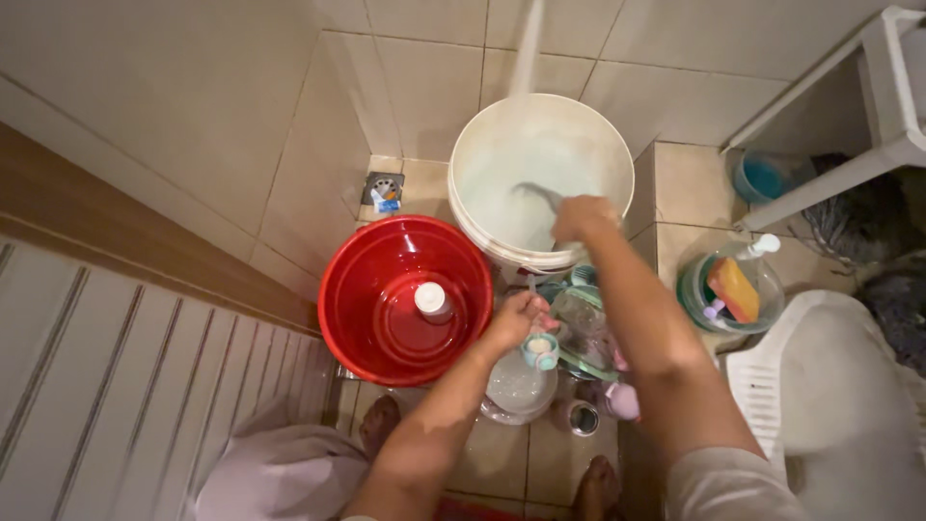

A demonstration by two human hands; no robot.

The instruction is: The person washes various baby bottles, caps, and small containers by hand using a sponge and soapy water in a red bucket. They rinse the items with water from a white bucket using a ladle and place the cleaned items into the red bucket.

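Note:
My right hand (pixel 582 218) reaches over the rim of a white bucket (pixel 473 154) of water and grips the handle of a dark scoop (pixel 536 195) dipped inside. My left hand (pixel 518 318) holds a small pale cup (pixel 541 350) above a clear glass lid (pixel 518 386) on the floor. Beside it lies a pile of dishes, with a clear glass container (pixel 582 331) on top. A stream of water (pixel 528 48) falls into the bucket from above.
A red basin (pixel 362 289) with a white-capped bottle (pixel 433 300) stands at the left, next to a floor drain (pixel 384 188). A clear bowl (pixel 767 289) with an orange sponge (pixel 734 288) sits right. A white plastic chair (pixel 820 386) and a white shelf (pixel 897 87) are further right.

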